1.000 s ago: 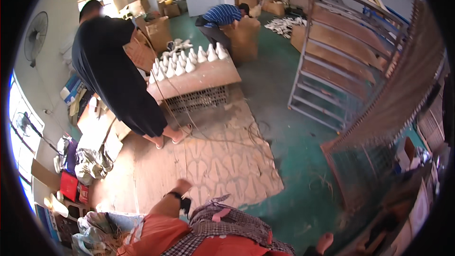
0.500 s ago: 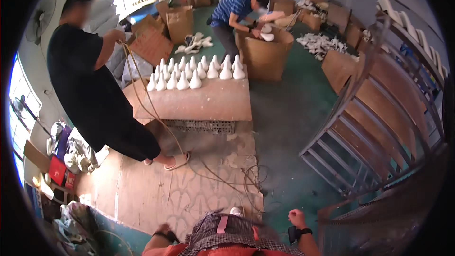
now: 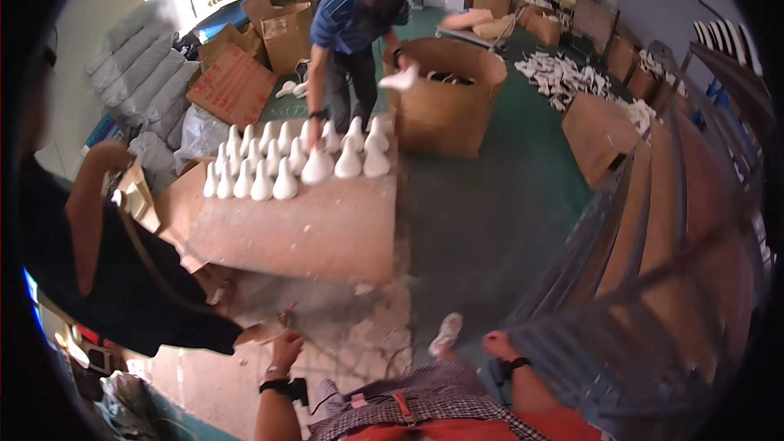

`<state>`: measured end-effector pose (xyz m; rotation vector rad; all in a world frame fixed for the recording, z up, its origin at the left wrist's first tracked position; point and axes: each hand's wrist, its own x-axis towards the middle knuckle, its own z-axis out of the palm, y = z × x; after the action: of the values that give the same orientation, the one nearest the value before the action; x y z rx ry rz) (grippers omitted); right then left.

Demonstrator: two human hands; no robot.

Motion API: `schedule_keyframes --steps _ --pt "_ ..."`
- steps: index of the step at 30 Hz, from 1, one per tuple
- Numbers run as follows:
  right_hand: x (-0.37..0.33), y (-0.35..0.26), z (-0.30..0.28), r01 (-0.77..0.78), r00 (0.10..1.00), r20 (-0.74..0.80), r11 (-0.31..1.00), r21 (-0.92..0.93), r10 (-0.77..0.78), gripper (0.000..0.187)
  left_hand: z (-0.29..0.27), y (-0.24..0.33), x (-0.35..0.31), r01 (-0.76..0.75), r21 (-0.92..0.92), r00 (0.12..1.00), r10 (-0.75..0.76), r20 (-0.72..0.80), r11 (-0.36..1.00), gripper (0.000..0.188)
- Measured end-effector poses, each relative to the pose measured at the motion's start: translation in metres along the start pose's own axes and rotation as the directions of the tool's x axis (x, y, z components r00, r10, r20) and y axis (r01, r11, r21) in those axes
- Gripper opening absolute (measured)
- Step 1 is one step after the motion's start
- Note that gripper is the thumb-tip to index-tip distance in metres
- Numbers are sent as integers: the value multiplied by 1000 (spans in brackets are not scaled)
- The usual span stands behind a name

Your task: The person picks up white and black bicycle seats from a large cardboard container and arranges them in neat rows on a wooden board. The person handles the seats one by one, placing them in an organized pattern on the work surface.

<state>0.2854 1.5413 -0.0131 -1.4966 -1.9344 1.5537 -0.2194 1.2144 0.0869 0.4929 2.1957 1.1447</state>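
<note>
My left hand (image 3: 286, 349), a dark band on its wrist, is low in front of me with curled fingers and nothing visible in it. It is close to the foot of the person in black. My right hand (image 3: 497, 345) is closed in a loose fist near the grey metal rack (image 3: 563, 335), and I see nothing in it. Ahead, white bicycle-saddle-shaped pieces (image 3: 284, 184) stand upright in rows on a board-topped low table (image 3: 302, 237). Behind it a person in a blue striped shirt (image 3: 339, 20) touches one piece and holds another white piece (image 3: 398, 79) in the other hand.
A large cardboard box (image 3: 445, 118) stands right of the table. A person in black (image 3: 106, 261) is close on my left. White pieces lie heaped (image 3: 563, 77) at the back right, near a tilted carton (image 3: 600, 135). Grey sacks (image 3: 135, 65) are stacked at the left wall.
I have moved forward, so the table and rack are nearer. My left hand has come up and forward. The blue-shirted person has turned from the box to the table.
</note>
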Motion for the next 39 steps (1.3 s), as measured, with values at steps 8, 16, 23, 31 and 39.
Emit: schedule_keyframes --steps 8,16,23,31,39 --pt "269 -116 -156 -317 926 -47 839 442 374 8 120 2 123 -392 811 768 -331 548 433 33" --pt "476 -114 -316 -235 947 -186 960 151 261 8 369 276 385 475 -108 869 -445 217 874 20" --pt "824 -253 -399 335 856 -146 746 -575 -496 31 573 484 626 -106 150 969 68 236 983 20" --pt "1155 -389 -448 504 752 321 190 -842 -575 52 724 729 815 -327 125 941 311 134 937 29" --pt "1280 -402 -424 865 500 858 7 -502 -120 12 797 711 916 -361 758 930 153 334 543 13"
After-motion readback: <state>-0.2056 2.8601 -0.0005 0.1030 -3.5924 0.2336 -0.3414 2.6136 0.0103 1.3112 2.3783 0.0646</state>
